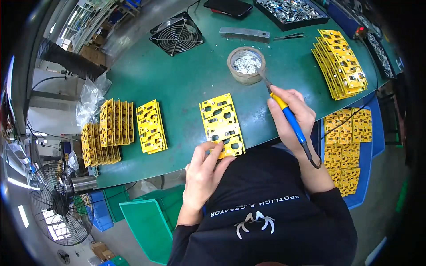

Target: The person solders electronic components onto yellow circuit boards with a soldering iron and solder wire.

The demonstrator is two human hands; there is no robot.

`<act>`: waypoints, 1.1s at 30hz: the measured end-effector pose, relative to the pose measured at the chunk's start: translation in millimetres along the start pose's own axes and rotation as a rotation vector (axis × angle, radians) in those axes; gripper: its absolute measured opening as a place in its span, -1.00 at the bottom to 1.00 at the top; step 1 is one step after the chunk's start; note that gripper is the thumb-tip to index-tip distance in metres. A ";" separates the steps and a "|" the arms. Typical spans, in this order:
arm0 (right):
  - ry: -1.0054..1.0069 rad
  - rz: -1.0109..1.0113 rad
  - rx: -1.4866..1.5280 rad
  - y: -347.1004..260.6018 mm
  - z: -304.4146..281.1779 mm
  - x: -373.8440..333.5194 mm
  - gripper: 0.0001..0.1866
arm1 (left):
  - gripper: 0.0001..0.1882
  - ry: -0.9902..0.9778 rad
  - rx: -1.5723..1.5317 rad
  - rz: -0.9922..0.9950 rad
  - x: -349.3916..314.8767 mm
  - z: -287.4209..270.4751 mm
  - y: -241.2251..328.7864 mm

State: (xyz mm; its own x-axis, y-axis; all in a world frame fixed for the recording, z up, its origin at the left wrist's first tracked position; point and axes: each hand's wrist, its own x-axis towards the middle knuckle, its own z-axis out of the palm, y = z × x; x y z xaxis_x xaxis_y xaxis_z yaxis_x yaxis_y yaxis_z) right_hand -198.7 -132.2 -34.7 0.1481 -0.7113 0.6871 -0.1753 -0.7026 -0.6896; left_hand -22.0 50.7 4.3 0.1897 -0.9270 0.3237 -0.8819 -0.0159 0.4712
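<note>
My right hand (293,116) is closed round a soldering iron (286,111) with a blue and yellow handle. Its tip meets a round tan pot (246,80) that holds silvery bits. Near the table's front edge, my left hand (204,173) grips the lower end of a yellow circuit board panel (222,117) with cut-outs and small dark parts. The panel lies at a slight tilt on the green table (186,84). Left of it are a short stack of yellow panels (151,126) and two leaning rows of panels (116,123).
A small black fan (177,37), a metal bar (244,34), tweezers (289,36) and a black tray of small parts (290,13) sit at the back. More panels (340,64) are stacked far right. A blue bin (361,175) of panels stands below; the iron's cord crosses there.
</note>
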 end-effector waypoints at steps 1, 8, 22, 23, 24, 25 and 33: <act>-0.017 -0.014 -0.003 0.4 0.4 -0.3 -0.66 | -0.57 -0.009 0.027 0.044 0.5 1.0 -1.4; -0.021 0.013 0.040 -11.4 -2.8 -9.4 -0.62 | -0.59 0.081 0.060 0.076 10.2 14.1 -7.7; -0.254 -0.066 0.225 -27.1 -8.1 -32.9 -0.66 | -0.80 0.212 0.066 -0.116 8.5 18.9 0.6; -0.233 -0.054 0.244 -28.2 -5.9 -34.3 -0.70 | -0.83 0.222 0.071 -0.098 8.0 19.1 1.3; -0.234 -0.054 0.244 -29.4 -6.4 -34.5 -0.70 | -0.87 0.231 0.077 -0.081 7.6 19.6 1.3; -0.243 -0.051 0.248 -30.9 -7.6 -33.9 -0.72 | -0.87 0.231 0.076 -0.082 7.7 20.0 0.3; -0.239 -0.071 0.243 -36.1 -7.8 -33.7 -0.80 | -0.86 0.227 0.101 -0.017 7.8 22.7 -0.3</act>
State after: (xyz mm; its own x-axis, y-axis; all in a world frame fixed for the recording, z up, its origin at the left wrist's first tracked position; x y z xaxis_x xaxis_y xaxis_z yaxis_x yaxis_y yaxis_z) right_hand -204.9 -82.8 -31.2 0.3803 -0.6245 0.6822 0.0761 -0.7140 -0.6960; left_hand -30.0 35.0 -11.9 0.2869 -0.8186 0.4976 -0.9143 -0.0790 0.3973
